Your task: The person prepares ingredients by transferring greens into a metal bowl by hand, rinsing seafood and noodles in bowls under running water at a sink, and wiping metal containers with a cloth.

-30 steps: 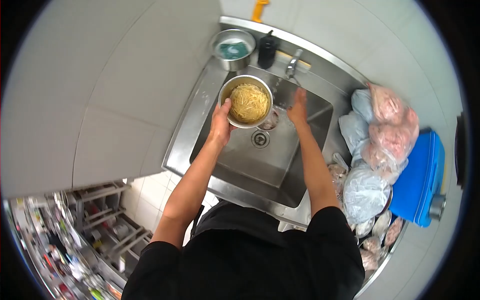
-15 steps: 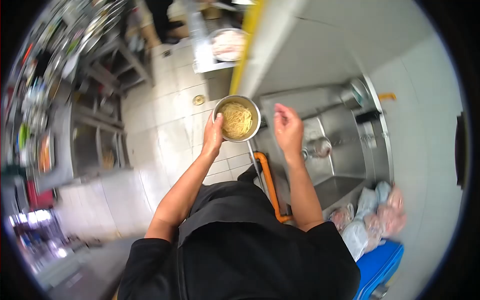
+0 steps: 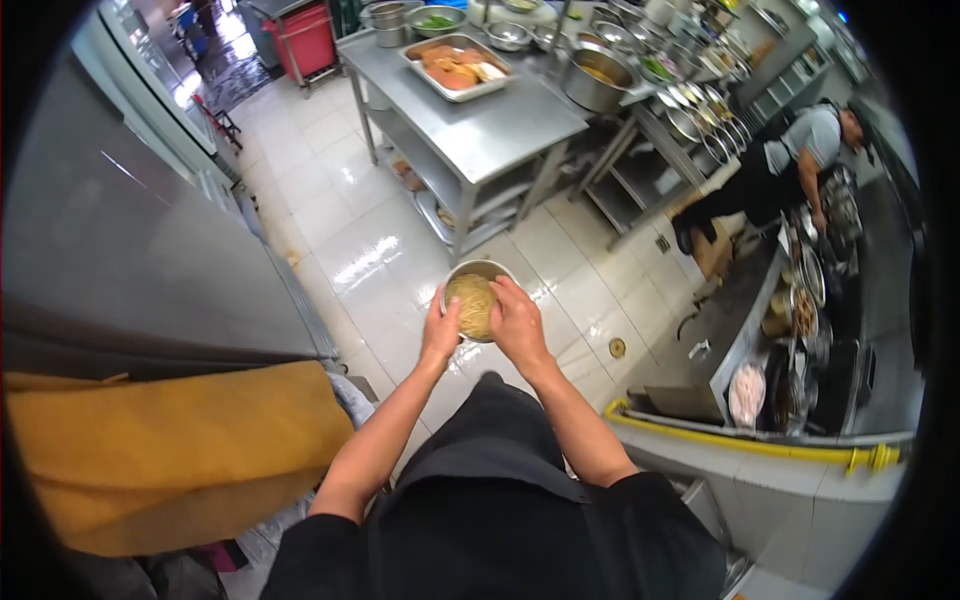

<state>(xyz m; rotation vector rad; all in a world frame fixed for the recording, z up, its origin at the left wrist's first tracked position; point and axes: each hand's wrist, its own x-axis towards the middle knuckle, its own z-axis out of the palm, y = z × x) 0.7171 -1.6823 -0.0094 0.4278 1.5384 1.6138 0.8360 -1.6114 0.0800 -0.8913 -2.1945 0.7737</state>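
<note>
1. Left hand (image 3: pixel 437 328): closed on the left side of the bowl (image 3: pixel 480 267); thumb over the rim, remaining fingers mostly hidden by the wall.
2. Bowl: held up between the hands, over the tiled floor (image 3: pixel 345 255); in contact with no table; pale yellow strips (image 3: pixel 468 305) lie inside.
3. Right hand (image 3: pixel 520 322): at the bowl's right side; fingers bent over the rim, tips beside the strips; whether they grip the rim, the strips or neither, cannot tell.
4. Status (judged): strips loaded and bowl lifted, both done; bowl not set down, strips not emptied out; no strips show outside the bowl.
5. Surroundings, far left: orange cloth (image 3: pixel 180 450); well apart from the hands.
6. Surroundings, centre: steel table (image 3: pixel 500 135) beyond the bowl; tray (image 3: pixel 455 95) of orange food on top; pot (image 3: pixel 598 95) to the tray's right.
7. Surroundings, right: yellow pipe (image 3: pixel 740 446) low down; dish (image 3: pixel 747 395) of pale food just above it; worker (image 3: pixel 800 150) farther off, beside the pans.
</note>
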